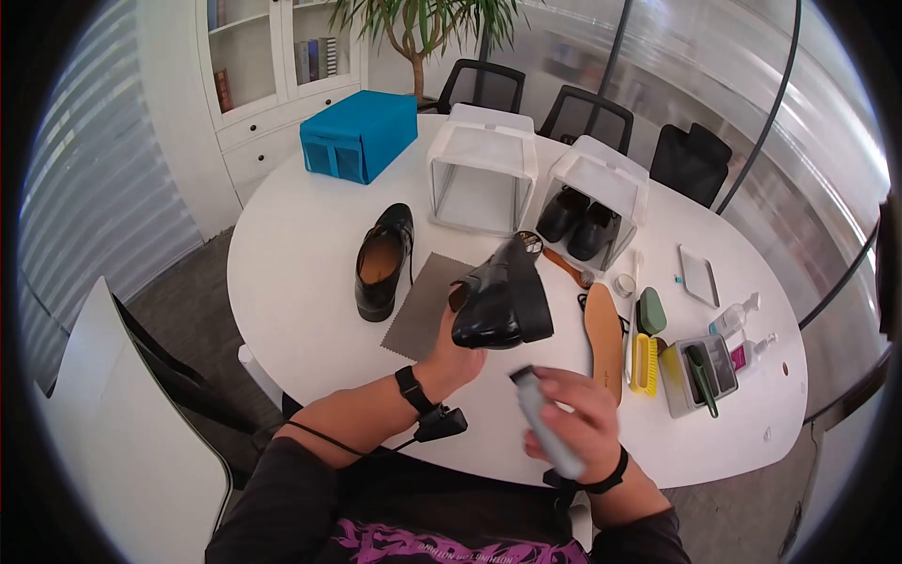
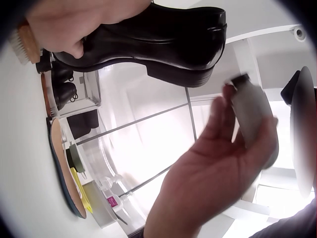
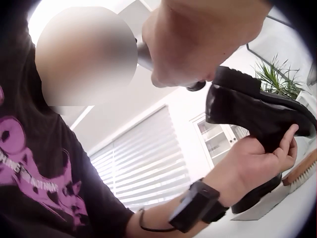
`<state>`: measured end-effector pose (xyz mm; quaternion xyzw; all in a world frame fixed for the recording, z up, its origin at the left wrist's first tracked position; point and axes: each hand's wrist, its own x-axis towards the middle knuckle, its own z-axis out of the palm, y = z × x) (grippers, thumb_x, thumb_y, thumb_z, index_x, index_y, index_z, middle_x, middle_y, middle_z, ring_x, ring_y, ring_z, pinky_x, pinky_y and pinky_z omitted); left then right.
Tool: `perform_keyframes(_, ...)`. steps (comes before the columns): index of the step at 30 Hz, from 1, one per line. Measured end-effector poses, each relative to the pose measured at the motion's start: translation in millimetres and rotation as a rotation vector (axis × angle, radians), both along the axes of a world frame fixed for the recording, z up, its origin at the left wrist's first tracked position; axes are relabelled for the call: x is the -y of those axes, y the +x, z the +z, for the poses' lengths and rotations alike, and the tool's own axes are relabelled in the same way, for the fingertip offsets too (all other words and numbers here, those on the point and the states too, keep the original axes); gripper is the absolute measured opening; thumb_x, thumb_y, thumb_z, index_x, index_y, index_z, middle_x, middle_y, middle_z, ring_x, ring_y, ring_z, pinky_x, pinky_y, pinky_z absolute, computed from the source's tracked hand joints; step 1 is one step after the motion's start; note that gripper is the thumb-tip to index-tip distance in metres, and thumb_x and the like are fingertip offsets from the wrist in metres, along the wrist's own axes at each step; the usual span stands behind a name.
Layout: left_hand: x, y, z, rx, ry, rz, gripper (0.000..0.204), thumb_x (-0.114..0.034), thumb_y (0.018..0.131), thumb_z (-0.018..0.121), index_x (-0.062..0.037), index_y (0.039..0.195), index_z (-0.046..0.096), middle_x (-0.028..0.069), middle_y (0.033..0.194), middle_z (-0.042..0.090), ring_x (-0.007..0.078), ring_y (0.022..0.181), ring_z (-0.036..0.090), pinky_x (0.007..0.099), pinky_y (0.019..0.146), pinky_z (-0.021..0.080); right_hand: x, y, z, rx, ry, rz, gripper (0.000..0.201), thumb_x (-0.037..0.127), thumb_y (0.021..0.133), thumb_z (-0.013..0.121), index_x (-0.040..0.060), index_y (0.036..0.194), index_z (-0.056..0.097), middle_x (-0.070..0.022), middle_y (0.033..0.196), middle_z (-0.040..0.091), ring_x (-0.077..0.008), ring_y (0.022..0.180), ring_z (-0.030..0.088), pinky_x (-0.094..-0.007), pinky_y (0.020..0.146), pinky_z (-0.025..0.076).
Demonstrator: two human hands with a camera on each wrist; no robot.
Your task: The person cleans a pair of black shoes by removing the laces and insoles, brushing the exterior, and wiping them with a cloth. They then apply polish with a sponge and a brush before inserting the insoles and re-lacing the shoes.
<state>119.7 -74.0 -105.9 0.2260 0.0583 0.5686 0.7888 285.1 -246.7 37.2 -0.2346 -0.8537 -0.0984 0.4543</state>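
As the left hand (image 1: 453,361) grips a black shoe (image 1: 498,299), right hand (image 1: 584,425) raised, pinching black-tipped grey object (image 1: 539,415)

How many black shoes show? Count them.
4: one shoe in the left hand, another shoe beside the grey cloth, a pair in a white box. The blue box may hide more.

White cabinet (image 1: 261,103) with glazed doors, striped blinds (image 1: 108,141), grey floor (image 1: 183,305), black chairs (image 1: 482,86) beside the white surface (image 1: 310,235).
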Motion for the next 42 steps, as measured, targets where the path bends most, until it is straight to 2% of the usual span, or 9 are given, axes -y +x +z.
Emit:
perform_keyframes(4,5.0,9.3,15.5,-0.153,0.051,-0.145,0.033,-0.029,0.122,0.061,-0.0108,0.148,0.068,0.0058,0.145,0.075,0.02,0.131,0.073,0.0387,0.118,0.06,-12.3,-2.4,-11.4,-0.159,-0.005,-0.195,0.055,0.011,0.089,0.095,0.0075,0.137,0.07,-0.0209,0.137,0.073,-0.0421,0.113,0.08,-0.0481,0.09,0.068)
perform_keyframes(6,12.4,9.6,40.4,-0.258,-0.23,-0.221,0.033,-0.028,0.123,0.058,-0.009,0.15,0.066,0.0084,0.145,0.075,0.0219,0.131,0.074,0.0382,0.117,0.062,-16.9,-2.0,-12.5,-0.242,0.046,-0.1,0.053,0.006,0.084,0.095,0.0076,0.133,0.075,-0.0187,0.138,0.074,-0.0403,0.123,0.078,-0.048,0.099,0.066)
perform_keyframes(10,16.1,6.9,47.9,-0.251,-0.247,-0.329,0.032,-0.021,0.126,0.046,-0.0039,0.145,0.066,0.008,0.144,0.072,0.0175,0.126,0.075,0.0331,0.109,0.066,-44.4,-5.5,-9.9,0.049,-0.034,-0.293,0.063,0.0,0.079,0.096,0.0071,0.138,0.075,-0.0189,0.142,0.074,-0.0393,0.118,0.079,-0.0469,0.099,0.067)
perform_keyframes(16,19.8,3.8,43.4,-0.276,-0.112,-0.4,0.032,-0.028,0.127,0.049,-0.0132,0.15,0.066,0.0008,0.154,0.069,0.0142,0.137,0.069,0.034,0.119,0.06,-52.6,6.0,-20.5,-0.094,-0.063,-0.32,0.059,0.0,0.079,0.094,0.0047,0.134,0.075,-0.02,0.135,0.078,-0.0392,0.114,0.08,-0.0455,0.094,0.068)
perform_keyframes(32,17.3,-0.5,56.1,-0.139,-0.129,-0.4,0.03,-0.014,0.123,0.054,0.0033,0.144,0.067,0.0149,0.137,0.074,0.0295,0.128,0.075,0.0473,0.129,0.059,-64.3,70.1,-54.3,-0.596,-0.139,-0.521,0.03,-0.003,0.104,0.072,-0.002,0.134,0.072,-0.0211,0.128,0.079,-0.0348,0.116,0.077,-0.041,0.106,0.059)
perform_keyframes(34,13.2,-5.7,58.3,-0.003,-0.205,-0.453,0.031,-0.014,0.123,0.054,0.0056,0.145,0.065,0.0161,0.139,0.074,0.029,0.13,0.074,0.0468,0.128,0.06,-67.9,68.4,-57.7,-0.673,-0.345,-0.445,0.028,-0.001,0.109,0.07,-0.0026,0.137,0.069,-0.0207,0.137,0.072,-0.0299,0.113,0.076,-0.0389,0.1,0.063)
perform_keyframes(37,5.6,-9.3,62.2,0.138,-0.238,-0.582,0.035,-0.017,0.124,0.055,0.0058,0.149,0.063,0.0168,0.142,0.072,0.0277,0.132,0.074,0.0422,0.125,0.063,-71.5,78.2,-62.9,-0.684,0.07,-0.358,0.037,0.006,0.114,0.068,-0.0037,0.148,0.058,-0.0184,0.154,0.055,-0.0188,0.107,0.074,-0.0331,0.08,0.071)
perform_keyframes(40,4.2,-10.5,63.0,0.222,-0.275,-0.693,0.037,-0.019,0.124,0.055,0.0043,0.152,0.061,0.0159,0.145,0.071,0.0277,0.133,0.074,0.0384,0.122,0.065,-71.0,63.7,-59.0,-0.932,-0.355,-0.192,0.036,0.009,0.117,0.067,-0.0025,0.149,0.057,-0.019,0.149,0.058,-0.0188,0.102,0.074,-0.0341,0.079,0.071)
perform_keyframes(42,6.8,-9.7,64.4,0.243,-0.252,-0.73,0.038,-0.019,0.124,0.056,0.0035,0.154,0.06,0.0154,0.148,0.069,0.0274,0.135,0.074,0.0385,0.123,0.064,-72.2,63.2,-64.5,-1.021,-0.22,-0.172,0.034,0.012,0.119,0.064,-0.0029,0.149,0.057,-0.0183,0.143,0.061,-0.019,0.099,0.074,-0.0349,0.078,0.071)
